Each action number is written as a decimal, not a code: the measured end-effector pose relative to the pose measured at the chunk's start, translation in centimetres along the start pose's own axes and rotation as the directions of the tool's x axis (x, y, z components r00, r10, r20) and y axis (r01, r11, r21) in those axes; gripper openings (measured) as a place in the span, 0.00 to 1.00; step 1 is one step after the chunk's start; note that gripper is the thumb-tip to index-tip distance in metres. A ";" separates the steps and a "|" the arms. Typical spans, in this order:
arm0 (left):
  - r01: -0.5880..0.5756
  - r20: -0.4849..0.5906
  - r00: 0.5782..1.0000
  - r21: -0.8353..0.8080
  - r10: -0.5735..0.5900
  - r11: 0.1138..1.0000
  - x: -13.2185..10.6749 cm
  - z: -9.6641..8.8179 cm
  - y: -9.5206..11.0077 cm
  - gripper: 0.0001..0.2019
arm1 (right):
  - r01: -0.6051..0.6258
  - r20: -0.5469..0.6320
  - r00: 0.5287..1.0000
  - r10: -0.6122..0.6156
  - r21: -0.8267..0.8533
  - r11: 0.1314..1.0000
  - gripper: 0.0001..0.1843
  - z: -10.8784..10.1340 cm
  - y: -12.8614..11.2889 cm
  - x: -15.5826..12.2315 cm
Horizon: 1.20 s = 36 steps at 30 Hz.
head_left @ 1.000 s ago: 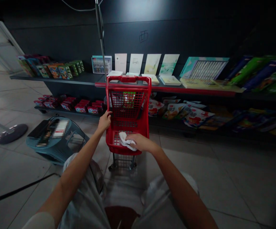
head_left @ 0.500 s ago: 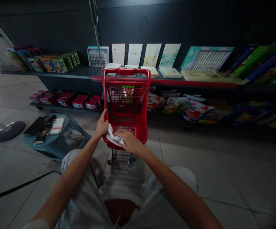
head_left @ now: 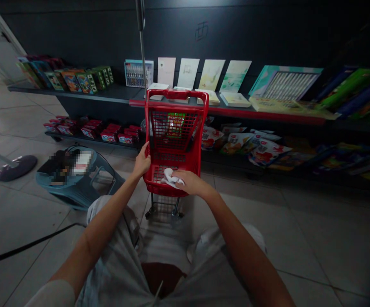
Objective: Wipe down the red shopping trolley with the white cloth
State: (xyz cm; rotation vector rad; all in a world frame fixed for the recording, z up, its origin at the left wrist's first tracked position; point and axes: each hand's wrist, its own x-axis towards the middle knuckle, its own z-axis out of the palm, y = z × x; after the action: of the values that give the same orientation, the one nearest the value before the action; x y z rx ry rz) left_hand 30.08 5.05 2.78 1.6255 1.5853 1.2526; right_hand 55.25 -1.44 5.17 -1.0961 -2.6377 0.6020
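Observation:
A small red shopping cart stands on the tiled floor in front of me, its handle on the far side. My left hand grips the cart's near left rim. My right hand is closed on a white cloth and presses it against the cart's near edge. A green packet shows through the mesh at the far end of the basket. My knees fill the bottom of the view.
A dark two-level shelf runs behind the cart with boxes, cards and snack bags. A teal plastic basket lies on its side at the left. A pole rises behind the cart; its round base and a cable lie on the floor.
My right hand has slid the cloth from the cart's near left corner toward the middle of the near edge. The left hand stays on the left rim.

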 end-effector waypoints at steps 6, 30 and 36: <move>-0.004 -0.001 1.000 -0.032 0.004 0.999 1.2 0.3 -0.9 0.38 | 0.099 -0.206 0.974 -0.092 0.026 0.995 0.20 1.6 -1.6 -0.3; 0.000 0.003 1.000 -0.029 0.000 1.000 1.6 -0.2 -0.9 0.37 | 0.079 -0.347 0.930 -0.119 -0.128 0.989 0.24 4.6 -5.4 0.8; -0.038 0.000 0.999 -0.082 0.038 0.996 1.6 -0.2 -1.4 0.36 | 0.182 -0.280 0.935 -0.218 -0.151 0.972 0.30 5.4 -4.7 1.1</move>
State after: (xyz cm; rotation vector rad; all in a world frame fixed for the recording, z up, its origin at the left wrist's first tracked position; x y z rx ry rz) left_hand 29.04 6.77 2.09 1.6121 1.4890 1.3178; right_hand 49.65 -5.23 2.49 -0.8541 -2.5044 0.2167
